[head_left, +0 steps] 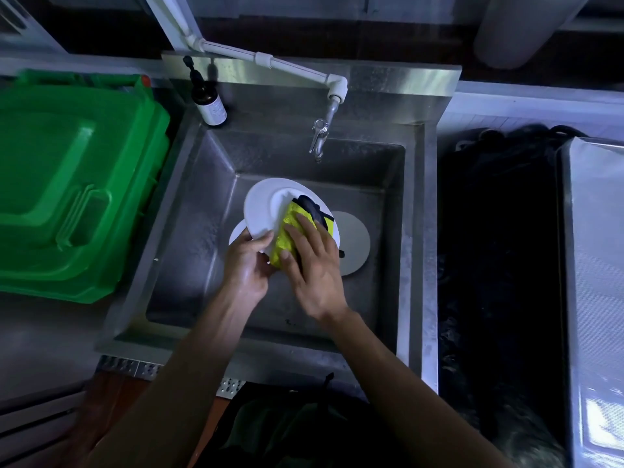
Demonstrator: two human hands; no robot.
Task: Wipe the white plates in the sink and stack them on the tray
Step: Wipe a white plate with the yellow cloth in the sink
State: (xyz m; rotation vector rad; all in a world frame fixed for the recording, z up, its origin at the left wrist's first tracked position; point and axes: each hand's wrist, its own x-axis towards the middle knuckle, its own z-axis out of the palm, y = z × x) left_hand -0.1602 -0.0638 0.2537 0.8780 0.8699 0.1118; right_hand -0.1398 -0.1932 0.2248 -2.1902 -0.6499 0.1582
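Over the near half of the steel sink, two bare forearms are reaching in from the bottom edge of the view. The left hand is gripping the near left rim of a white plate, thumb curled over the top face and the other fingers hidden beneath it, holding the plate tilted above the basin floor. The right hand is pressing a yellow cloth against the plate's near right part with fingers spread and nearly straight; a dark portion of the cloth is bunching past the fingertips and covering the plate's right rim. Under the held plate, a sliver of a second white plate is showing at the left, mostly hidden. Another plate is lying flat on the basin floor toward the right wall, partly covered by the hand and cloth. Farther back, a metal tap is hanging over the basin's far side from a white pipe. A dark pump bottle is standing at the sink's far left corner. A green bin lid is lying left of the sink, cut off by the frame. Everything right of the sink is too dark to identify.
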